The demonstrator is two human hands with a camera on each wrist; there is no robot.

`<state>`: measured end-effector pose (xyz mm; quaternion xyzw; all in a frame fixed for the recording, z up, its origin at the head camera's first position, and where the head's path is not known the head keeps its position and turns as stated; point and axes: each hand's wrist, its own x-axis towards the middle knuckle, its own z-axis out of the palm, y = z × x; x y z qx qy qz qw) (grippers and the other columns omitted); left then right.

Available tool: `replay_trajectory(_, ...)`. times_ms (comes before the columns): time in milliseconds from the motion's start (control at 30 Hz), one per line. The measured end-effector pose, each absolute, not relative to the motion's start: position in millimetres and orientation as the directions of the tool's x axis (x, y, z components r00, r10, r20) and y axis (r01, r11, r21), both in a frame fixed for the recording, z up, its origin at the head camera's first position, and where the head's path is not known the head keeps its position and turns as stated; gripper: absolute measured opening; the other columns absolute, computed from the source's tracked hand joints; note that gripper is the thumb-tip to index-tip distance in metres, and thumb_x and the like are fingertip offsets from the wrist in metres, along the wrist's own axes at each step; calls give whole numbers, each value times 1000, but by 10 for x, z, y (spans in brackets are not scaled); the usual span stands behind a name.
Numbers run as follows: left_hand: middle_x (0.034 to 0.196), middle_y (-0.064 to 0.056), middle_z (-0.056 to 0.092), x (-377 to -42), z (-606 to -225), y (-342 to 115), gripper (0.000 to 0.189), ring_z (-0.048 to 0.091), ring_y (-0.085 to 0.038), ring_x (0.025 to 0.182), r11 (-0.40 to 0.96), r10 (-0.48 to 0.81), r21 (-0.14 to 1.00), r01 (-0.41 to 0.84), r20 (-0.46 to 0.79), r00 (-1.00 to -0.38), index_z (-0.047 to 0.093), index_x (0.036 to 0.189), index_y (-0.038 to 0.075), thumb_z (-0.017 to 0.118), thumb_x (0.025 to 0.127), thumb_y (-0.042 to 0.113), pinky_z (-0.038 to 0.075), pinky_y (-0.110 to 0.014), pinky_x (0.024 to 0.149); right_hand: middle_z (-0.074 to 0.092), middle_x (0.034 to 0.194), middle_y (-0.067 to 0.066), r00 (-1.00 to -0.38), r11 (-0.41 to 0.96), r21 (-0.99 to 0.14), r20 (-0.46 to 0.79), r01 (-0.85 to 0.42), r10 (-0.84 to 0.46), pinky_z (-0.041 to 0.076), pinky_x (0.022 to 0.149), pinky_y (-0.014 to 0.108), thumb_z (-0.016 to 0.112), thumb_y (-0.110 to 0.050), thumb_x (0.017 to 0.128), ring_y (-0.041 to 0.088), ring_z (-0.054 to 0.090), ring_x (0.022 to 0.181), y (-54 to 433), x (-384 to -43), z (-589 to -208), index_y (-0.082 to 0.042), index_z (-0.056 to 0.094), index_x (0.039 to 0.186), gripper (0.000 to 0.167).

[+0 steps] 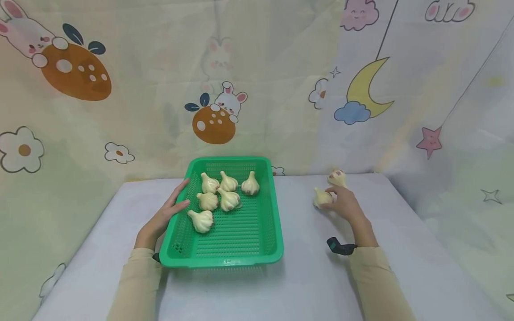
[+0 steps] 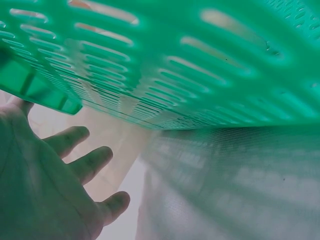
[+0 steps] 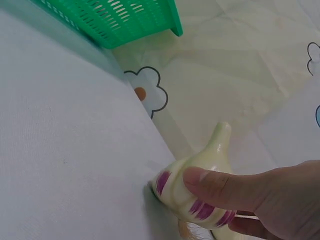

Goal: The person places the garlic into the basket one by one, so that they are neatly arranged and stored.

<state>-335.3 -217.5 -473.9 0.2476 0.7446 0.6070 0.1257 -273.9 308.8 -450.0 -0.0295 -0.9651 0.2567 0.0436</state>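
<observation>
A green plastic basket with slotted sides holds several cream garlic bulbs, gathered toward its back and left. At its left side, my left hand touches the rim with spread, fairly straight fingers; the left wrist view shows the palm and fingers beside the slotted wall. Over on the right, my right hand pinches a garlic bulb between thumb and fingers. Purple streaks mark this bulb in the right wrist view, where its neck points up and its base is right at the table surface. Just behind lies another garlic bulb.
The white table ends at the back against a hanging cloth printed with rabbits, flowers and a moon. A black wrist strap with a small device sits on the right wrist.
</observation>
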Motion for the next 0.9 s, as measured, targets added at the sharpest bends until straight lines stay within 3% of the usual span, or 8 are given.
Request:
replay_trajectory(267, 160, 0, -9, -3325, -4707, -2202, 64, -10, -34, 146, 165, 506, 959, 231, 119, -854, 6, 153, 36, 41, 101, 23, 4, -70, 107, 60, 122, 26, -994, 861, -508, 95, -7, 48, 43, 91, 54, 79, -29, 77, 45, 52, 115, 3055, -2761, -4531, 5, 59, 120, 58)
replay_trajectory(533, 160, 0, -10, -3327, -4709, -2177, 64, -10, -34, 146, 152, 515, 962, 227, 119, -849, 4, 154, 32, 40, 102, 23, 5, -69, 108, 63, 116, 25, -998, 846, -533, 61, -10, 26, 46, 91, 51, 79, -23, 77, 41, 58, 110, 3037, -2762, -4527, 6, 61, 116, 52)
replay_trajectory(900, 160, 0, -10, -3333, -4723, -2182, 64, -10, -33, 146, 136, 522, 963, 232, 130, -843, 4, 154, 32, 40, 102, 23, 5, -68, 109, 59, 123, 25, -999, 823, -568, 11, 23, 36, 46, 95, 51, 76, -23, 80, 42, 54, 117, 3011, -2776, -4566, 4, 57, 120, 52)
